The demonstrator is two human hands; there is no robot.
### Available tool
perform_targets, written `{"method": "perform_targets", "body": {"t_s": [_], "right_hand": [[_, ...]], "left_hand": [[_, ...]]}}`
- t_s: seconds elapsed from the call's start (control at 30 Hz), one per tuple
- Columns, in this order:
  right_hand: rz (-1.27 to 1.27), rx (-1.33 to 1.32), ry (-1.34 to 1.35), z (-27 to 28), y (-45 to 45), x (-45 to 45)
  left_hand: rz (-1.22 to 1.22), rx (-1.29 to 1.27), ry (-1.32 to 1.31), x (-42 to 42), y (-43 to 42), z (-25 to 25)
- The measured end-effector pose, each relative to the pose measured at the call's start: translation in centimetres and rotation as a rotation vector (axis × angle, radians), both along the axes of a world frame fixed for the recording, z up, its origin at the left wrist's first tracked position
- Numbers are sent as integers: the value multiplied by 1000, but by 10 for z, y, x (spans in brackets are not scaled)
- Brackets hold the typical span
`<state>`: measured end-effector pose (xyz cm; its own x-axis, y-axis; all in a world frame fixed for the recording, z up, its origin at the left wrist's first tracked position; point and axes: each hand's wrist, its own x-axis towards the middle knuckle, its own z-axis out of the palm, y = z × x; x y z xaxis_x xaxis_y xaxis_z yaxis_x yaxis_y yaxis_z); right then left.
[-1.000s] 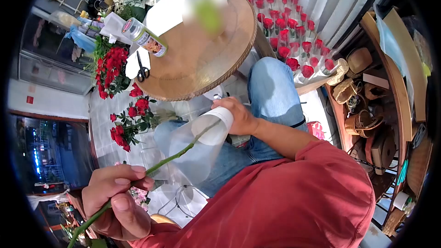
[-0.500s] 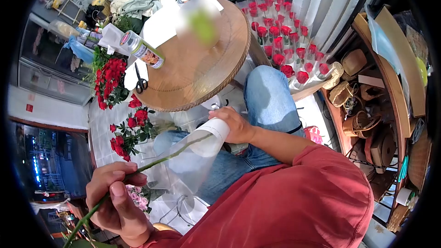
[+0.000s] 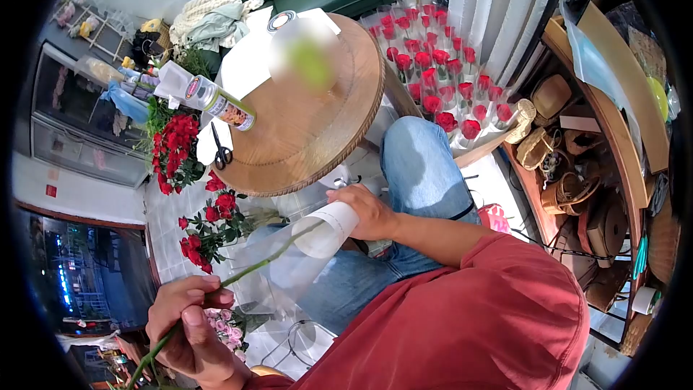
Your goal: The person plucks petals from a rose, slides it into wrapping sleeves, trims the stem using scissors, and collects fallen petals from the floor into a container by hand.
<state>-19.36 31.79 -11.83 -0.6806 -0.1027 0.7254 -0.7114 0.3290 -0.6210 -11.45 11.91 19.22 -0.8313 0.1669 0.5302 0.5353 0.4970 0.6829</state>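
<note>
My left hand [image 3: 195, 332] pinches a long green flower stem [image 3: 256, 266] at the lower left; the stem's lower-left end runs out of view, and no bloom shows on it. At the middle, my right hand [image 3: 364, 211] is closed around the end of a clear plastic flower sleeve [image 3: 289, 278] with a whitish band. The stem lies along the sleeve, its cut tip near the band close to my right fingers; whether all of that length is inside the plastic, I cannot tell. My right fingertips are partly hidden.
A round wooden table [image 3: 317, 155] ahead bears a spray can [image 3: 229, 108], black scissors [image 3: 221, 148] and white paper. Loose red roses [image 3: 177, 144] stand left of it. Many sleeved red roses [image 3: 433, 76] stand behind right. A shelf with baskets [image 3: 563, 191] is at the right.
The camera view has shifted, with the table now a little lower and further left. Both hands keep their holds, and the stem tip sits slightly further from my right fingers.
</note>
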Motion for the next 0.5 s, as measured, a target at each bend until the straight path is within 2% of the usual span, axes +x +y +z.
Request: {"method": "perform_targets", "body": {"t_s": [0.5], "right_hand": [[57, -56, -16, -6, -1, 2]], "left_hand": [[6, 57, -16, -6, 4, -6]]}}
